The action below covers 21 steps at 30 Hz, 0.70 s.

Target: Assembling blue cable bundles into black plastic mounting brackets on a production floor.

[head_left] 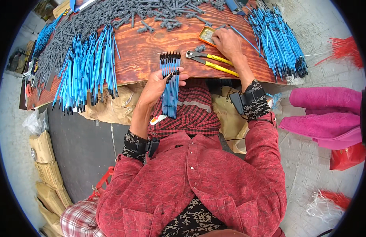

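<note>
A row of blue plastic rods with black ends (170,94) lies side by side in my left hand (154,87), over my lap at the table's front edge. The fingers are closed round the rods, and a thin wire sticks out to the left by their black tips. My right hand (228,42) is at a small orange-rimmed tray (207,35) that holds thin metal pieces. Its fingers are curled together at the tray's right side; whatever they pinch is hidden. Just below the tray lie yellow-handled pincers (213,62) and a small grey plastic fitting (200,48).
Loose grey plastic fittings (100,17) are heaped along the back of the wooden table (139,51). Bundles of blue rods lie at the left (88,63) and right (277,43). Pink cloth (325,114) hangs at the right; paper sacks (48,166) stand at the left.
</note>
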Motion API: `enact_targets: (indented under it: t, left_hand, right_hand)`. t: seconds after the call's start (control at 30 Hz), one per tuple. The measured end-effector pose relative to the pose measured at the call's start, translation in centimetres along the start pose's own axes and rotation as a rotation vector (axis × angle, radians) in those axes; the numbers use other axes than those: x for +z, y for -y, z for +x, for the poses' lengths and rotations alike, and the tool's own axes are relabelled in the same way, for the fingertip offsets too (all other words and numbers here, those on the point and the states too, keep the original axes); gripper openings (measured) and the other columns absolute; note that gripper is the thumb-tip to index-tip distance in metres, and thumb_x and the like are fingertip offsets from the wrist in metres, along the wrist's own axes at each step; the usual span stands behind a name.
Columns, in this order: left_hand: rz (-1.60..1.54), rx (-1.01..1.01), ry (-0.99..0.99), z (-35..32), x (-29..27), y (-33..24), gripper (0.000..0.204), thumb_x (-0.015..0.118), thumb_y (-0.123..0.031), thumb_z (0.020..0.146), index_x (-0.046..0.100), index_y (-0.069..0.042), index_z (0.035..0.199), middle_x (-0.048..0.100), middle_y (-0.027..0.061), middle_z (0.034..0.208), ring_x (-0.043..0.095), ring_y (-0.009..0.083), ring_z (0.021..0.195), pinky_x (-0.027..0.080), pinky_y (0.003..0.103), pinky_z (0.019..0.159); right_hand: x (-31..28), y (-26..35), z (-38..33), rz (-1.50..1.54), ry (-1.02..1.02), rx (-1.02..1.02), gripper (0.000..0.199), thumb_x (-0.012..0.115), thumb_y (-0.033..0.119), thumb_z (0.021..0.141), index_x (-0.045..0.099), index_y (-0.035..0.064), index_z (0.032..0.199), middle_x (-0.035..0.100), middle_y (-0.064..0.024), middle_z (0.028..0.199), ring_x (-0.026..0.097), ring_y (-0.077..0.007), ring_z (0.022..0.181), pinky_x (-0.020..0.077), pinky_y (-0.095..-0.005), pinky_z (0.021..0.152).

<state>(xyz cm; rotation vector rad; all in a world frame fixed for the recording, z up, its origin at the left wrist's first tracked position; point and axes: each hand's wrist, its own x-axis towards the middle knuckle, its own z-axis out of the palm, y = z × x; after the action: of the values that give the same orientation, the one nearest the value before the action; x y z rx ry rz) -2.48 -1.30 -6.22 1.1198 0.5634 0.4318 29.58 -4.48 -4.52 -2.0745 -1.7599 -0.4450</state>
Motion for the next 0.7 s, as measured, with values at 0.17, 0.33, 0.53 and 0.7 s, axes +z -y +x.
enact_targets:
  t: [0.17, 0.33, 0.53, 0.7]
  left_hand:
    - [-0.025, -0.015, 0.008, -0.1, -0.1, 0.0, 0.034, 0.062, -0.018, 0.099, 0.061, -0.003, 0.130, 0.072, 0.0177, 0.113, 0.072, 0.0240, 0.096, 0.062, 0.037, 0.076]
    - [0.000, -0.006, 0.020, -0.1, -0.2, 0.2, 0.034, 0.060, -0.018, 0.100, 0.060, -0.003, 0.131, 0.072, 0.0177, 0.114, 0.072, 0.0240, 0.096, 0.063, 0.039, 0.073]
    - [-0.013, -0.022, 0.012, -0.1, 0.1, 0.0, 0.032, 0.059, -0.017, 0.101, 0.061, -0.004, 0.130, 0.072, 0.0179, 0.114, 0.072, 0.0244, 0.097, 0.063, 0.039, 0.076]
    - [-0.043, 0.009, -0.008, -0.2, 0.5, -0.6, 0.028, 0.057, -0.015, 0.102, 0.064, -0.002, 0.126, 0.073, 0.0183, 0.111, 0.073, 0.0235, 0.096, 0.059, 0.034, 0.085]
  right_hand:
    - [-0.5, 0.2, -0.1, 0.041, -0.147, 0.001, 0.012, 0.067, 0.021, 0.086, 0.070, 0.0088, 0.089, 0.070, -0.0083, 0.090, 0.065, -0.0313, 0.083, 0.0542, -0.0466, 0.073]
    - [-2.4, 2.2, -0.1, 0.499, -0.266, 0.093, 0.010, 0.061, 0.014, 0.091, 0.065, 0.0052, 0.093, 0.067, -0.0099, 0.088, 0.064, -0.0244, 0.078, 0.0515, -0.0360, 0.070]
    - [-4.6, 10.8, -3.8, 0.976, 0.102, -0.059, 0.016, 0.058, 0.009, 0.091, 0.069, 0.0028, 0.100, 0.066, -0.0089, 0.092, 0.062, -0.0175, 0.079, 0.0498, -0.0300, 0.072]
    - [-3.6, 11.5, -4.3, 0.966, 0.035, -0.129, 0.015, 0.063, 0.009, 0.092, 0.070, 0.0017, 0.103, 0.065, -0.0093, 0.089, 0.063, -0.0193, 0.079, 0.0513, -0.0326, 0.073]
